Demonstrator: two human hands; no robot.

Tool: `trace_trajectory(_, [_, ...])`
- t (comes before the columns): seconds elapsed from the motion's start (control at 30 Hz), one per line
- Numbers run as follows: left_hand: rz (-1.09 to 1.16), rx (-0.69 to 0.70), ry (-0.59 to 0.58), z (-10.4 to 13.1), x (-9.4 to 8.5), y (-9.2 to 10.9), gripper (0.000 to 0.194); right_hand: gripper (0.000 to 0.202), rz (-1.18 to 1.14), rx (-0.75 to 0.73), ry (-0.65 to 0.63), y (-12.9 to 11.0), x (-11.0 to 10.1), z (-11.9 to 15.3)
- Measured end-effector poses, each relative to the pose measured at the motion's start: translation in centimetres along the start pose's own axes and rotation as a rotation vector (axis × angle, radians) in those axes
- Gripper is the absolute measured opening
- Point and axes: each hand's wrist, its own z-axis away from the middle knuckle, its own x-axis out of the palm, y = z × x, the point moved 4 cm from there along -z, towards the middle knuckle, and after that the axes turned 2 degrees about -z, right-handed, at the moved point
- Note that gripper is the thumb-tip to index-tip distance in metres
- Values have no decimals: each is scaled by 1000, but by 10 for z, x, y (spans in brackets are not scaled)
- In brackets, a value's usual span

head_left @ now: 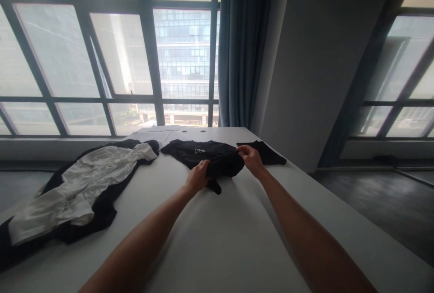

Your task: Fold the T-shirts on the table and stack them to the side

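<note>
A black T-shirt point(217, 152) with a small white print on its chest lies partly on the white table, its near part lifted between my hands. My left hand point(198, 176) is closed on the near left part of the cloth. With thumb and fingers, my right hand point(250, 157) pinches the shirt's right side. Below my left hand a narrow dark end of cloth hangs down toward the tabletop. Just beyond my right hand lies another piece of black cloth point(269, 153); whether it joins the shirt I cannot tell.
On the left of the white table point(217, 238) lies a heap of clothes, with a crumpled white garment point(77, 184) over black ones point(105, 216). White sheets point(162, 134) lie at the far edge, near two round dark spots. Behind stand windows and a blue-grey curtain point(239, 49).
</note>
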Motion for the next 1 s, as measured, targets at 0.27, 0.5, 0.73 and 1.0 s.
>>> trace_trajectory(0.27, [-277,-321,3,7,-69,-70,33,20,13,-3,58,0,-19,-6])
trace_trajectory(0.5, [41,-57,-65,21,-155,-120,30,40,-68,165,-492,-2,-14,10])
trace_trajectory(0.73, [340,-241,-874,61,-134,-121,50,54,289,349,-800,16,5,27])
trace_trajectory(1.0, [-117,-88,-321,54,-53,-141,80,84,792,162,-790,43,30,42])
